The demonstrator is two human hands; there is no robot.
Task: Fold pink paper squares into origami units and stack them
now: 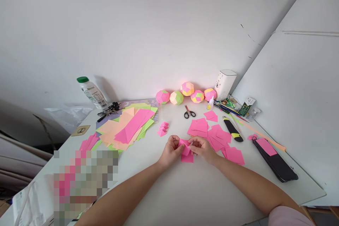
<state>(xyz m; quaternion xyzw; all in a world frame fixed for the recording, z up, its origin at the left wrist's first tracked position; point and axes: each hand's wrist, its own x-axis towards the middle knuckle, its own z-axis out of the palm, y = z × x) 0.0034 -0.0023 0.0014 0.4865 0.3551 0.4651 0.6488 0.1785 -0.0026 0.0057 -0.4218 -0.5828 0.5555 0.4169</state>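
Observation:
Between my hands is a small pink paper square [184, 147], tilted above the white table. My left hand [169, 153] pinches its left side between thumb and fingers. On the opposite side, my right hand [203, 150] has its fingertips closed on the paper's right edge. Another pink paper piece [187, 159] shows just below the held one; whether the two touch I cannot tell. Folded pink paper units [162, 129] sit to the left of my hands. Loose pink squares [218, 137] lie spread in overlapping piles to the right.
Black-handled scissors [189, 113], a glue bottle [210, 104] and a utility knife [233, 129] lie beyond the hands. Several faceted paper balls [177, 97] line the wall. Coloured sheets [135, 126] cover the left; a black pouch [277, 162] lies right. A white bottle [92, 93] stands far left.

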